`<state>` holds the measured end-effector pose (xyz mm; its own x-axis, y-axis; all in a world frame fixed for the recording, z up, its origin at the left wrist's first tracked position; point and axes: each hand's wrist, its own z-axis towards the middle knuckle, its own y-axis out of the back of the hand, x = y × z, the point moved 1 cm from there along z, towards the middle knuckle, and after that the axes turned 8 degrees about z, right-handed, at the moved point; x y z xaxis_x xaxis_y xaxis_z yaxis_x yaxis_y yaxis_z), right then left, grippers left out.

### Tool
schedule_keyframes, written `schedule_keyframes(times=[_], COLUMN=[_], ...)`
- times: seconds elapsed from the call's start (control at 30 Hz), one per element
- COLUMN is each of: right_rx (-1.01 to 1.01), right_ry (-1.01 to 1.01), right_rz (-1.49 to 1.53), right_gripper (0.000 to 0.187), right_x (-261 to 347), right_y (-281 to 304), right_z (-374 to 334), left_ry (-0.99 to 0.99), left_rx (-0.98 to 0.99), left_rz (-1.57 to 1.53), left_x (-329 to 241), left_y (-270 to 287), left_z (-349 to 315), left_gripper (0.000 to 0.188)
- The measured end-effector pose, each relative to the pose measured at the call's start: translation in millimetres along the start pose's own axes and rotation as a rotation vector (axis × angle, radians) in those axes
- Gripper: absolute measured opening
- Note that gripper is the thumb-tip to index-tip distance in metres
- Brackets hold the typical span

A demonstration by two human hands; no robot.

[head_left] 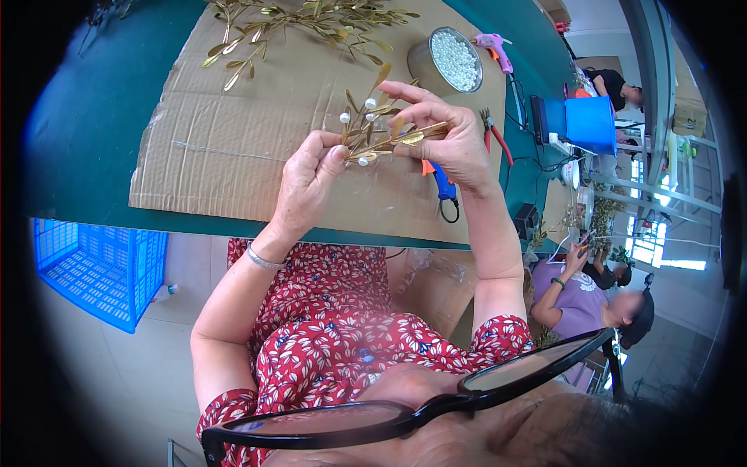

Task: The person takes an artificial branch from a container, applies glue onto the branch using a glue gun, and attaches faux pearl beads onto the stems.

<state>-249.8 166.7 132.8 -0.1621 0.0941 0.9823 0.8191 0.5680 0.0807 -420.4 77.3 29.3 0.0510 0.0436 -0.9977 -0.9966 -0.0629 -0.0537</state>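
Over a cardboard sheet (233, 171), I hold a gold artificial leaf spray (372, 138) with several white pearl beads on it. My left hand (310, 177) is closed, thumb and forefinger pinching the spray's left side. My right hand (451, 136) pinches its leaves on the right between thumb and fingers, with the forefinger raised above. Just below my right hand lies a blue glue gun (444, 185) with an orange tip, partly hidden by the hand. A round metal tin of white pearl beads (456, 62) stands beyond my right hand.
More gold leaf sprays (311, 27) lie at the cardboard's far edge. Red-handled pliers (495, 136) and a pink glue gun (496, 50) rest on the green table (78, 156). A blue plastic crate (105, 268) stands at lower left. A co-worker in purple (576, 296) sits at right.
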Motion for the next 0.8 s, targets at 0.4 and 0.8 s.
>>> schedule_keyframes(times=[0.4,0.8], right_rx=[0.057,0.079], right_ry=[0.169,0.246], right_rz=[-0.001,-0.042], right_gripper=[0.023,0.021], right_x=[-5.7,-11.1], right_y=[-2.0,-2.4], right_z=[1.9,5.9], left_ry=[-0.003,0.015], left_rx=[0.009,0.0], left_rz=[-0.021,-0.044], left_x=[-2.0,0.6], left_y=[0.9,-0.6], left_z=[0.8,-0.1], left_gripper=[0.017,0.017])
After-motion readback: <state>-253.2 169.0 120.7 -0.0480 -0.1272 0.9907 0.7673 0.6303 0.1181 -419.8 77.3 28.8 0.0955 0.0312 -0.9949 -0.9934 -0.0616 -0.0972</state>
